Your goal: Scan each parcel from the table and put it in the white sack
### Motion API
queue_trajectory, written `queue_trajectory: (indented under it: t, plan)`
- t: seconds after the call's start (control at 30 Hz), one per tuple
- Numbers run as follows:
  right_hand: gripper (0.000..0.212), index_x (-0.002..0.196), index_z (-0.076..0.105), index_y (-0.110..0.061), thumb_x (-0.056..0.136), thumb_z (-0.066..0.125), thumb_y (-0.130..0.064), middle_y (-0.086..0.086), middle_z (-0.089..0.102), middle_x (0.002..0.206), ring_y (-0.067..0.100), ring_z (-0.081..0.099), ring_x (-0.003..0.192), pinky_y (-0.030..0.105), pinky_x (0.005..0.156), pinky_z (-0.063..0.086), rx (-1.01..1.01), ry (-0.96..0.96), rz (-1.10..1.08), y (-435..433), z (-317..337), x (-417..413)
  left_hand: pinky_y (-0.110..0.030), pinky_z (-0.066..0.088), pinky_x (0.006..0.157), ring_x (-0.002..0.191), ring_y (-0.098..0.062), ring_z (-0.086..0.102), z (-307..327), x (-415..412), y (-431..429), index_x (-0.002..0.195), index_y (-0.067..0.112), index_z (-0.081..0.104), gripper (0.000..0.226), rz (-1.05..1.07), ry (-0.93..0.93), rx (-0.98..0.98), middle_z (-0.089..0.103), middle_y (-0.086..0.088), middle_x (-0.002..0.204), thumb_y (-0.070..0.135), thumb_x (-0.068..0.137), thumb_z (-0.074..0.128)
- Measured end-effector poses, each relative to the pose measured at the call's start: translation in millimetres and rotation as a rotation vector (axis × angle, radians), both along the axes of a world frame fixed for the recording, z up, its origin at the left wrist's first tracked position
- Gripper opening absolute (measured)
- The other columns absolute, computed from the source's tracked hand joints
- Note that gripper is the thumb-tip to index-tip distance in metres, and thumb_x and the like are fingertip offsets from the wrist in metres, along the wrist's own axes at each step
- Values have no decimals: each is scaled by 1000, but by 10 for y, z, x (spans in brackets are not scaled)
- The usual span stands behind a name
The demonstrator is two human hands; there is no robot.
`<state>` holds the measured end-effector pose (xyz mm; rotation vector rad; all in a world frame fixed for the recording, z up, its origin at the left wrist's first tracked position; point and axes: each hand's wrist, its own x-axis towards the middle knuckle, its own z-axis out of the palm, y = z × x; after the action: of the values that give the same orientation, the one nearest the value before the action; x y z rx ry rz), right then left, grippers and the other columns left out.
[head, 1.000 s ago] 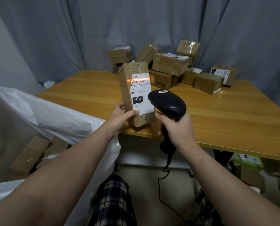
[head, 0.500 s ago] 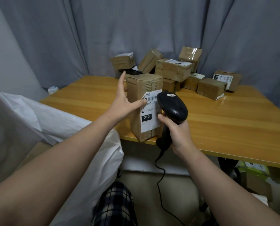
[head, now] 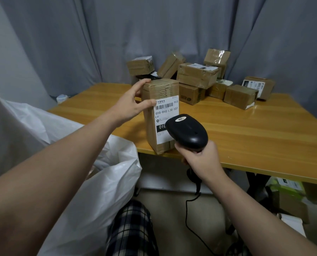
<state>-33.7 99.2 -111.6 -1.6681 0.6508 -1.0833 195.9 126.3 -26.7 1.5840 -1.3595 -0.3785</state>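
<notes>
A tall cardboard parcel (head: pixel 160 93) with a white barcode label stands upright on the front edge of the wooden table (head: pixel 255 137). My left hand (head: pixel 131 104) grips its upper left side, fingers over the top corner and thumb on the label's edge. My right hand (head: pixel 198 159) holds the handle of a black corded scanner (head: pixel 187 132), whose head covers the lower right of the label. The white sack (head: pixel 91 182) gapes open at the lower left, below the table's edge.
Several more taped cardboard parcels (head: pixel 196 74) are piled at the back of the table against a grey curtain. The scanner's cable (head: pixel 189 218) hangs down to the floor. Boxes and clutter (head: pixel 290 200) sit under the table at the right.
The parcel, held up under the red scan line a second ago, now stands on the table's edge. My left hand has shifted from its lower side to its top corner. The scan line is gone.
</notes>
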Motion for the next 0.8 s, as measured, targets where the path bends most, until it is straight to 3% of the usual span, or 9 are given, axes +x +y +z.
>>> queue_trajectory:
  t: [0.13, 0.33, 0.47, 0.8]
  plan:
    - [14, 74, 65, -5, 79, 77, -12, 3, 59, 54, 14, 56, 49, 31, 54, 46, 22, -30, -30, 66, 16, -44, -28, 49, 85, 118, -11, 47, -1, 33, 5, 142, 33, 37, 62, 8, 43, 15, 52, 9, 119, 26, 88, 67]
    - [17, 70, 65, -19, 80, 76, -10, 0, 60, 53, 11, 57, 45, 27, 50, 47, 20, -38, -27, 90, 43, -86, -28, 50, 78, 115, -10, 48, -9, 47, -4, 141, 36, 37, 60, 33, 112, 15, 51, 0, 128, 27, 89, 66]
    - [19, 68, 64, -17, 80, 75, -7, -5, 57, 47, 9, 54, 41, 21, 47, 43, 39, -60, -41, 106, 49, -92, -29, 50, 78, 118, -15, 48, -13, 36, -23, 141, 36, 37, 60, 43, 123, 21, 51, 0, 129, 28, 89, 66]
    - [14, 75, 66, -16, 81, 74, -7, -5, 59, 49, 10, 56, 44, 22, 48, 46, 53, -77, 10, 101, 76, -78, -34, 53, 81, 118, -18, 49, -6, -24, 26, 133, 35, 44, 52, 77, 169, -14, 51, -3, 129, 24, 87, 68]
